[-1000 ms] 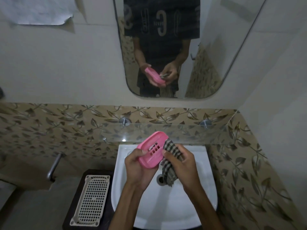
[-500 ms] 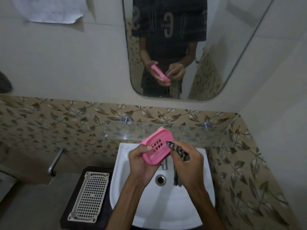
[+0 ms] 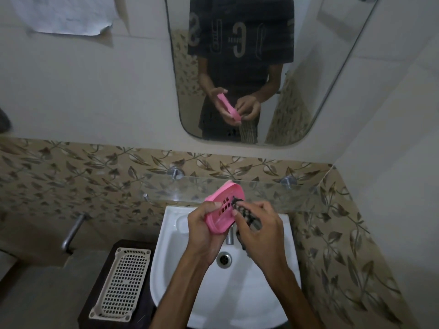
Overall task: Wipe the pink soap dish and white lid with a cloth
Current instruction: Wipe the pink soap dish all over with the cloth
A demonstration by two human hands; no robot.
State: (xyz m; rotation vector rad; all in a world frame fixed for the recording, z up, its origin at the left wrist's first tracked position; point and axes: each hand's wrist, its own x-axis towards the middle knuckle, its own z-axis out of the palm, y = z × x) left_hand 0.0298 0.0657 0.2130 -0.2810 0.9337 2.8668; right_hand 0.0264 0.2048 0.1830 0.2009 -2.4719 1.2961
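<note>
The left hand (image 3: 202,227) grips the pink plastic soap dish (image 3: 224,207) tilted over the white sink (image 3: 237,293) so the right hand (image 3: 260,231), pinching the dark checked cloth (image 3: 247,216), can rub inside.

The left hand (image 3: 204,230) grips the pink soap dish (image 3: 224,207) above the sink (image 3: 237,293). At the dish's 3 o'clock, the right hand (image 3: 260,230) presses the cloth (image 3: 247,216) against it.

Legible text appears only on the dark shirt (image 3: 240,39) reflected in the mirror (image 3: 308,115). Large pale characters resembling "S" and "G" are visible, mirror-reversed. The smaller print between them cannot be read.
</note>
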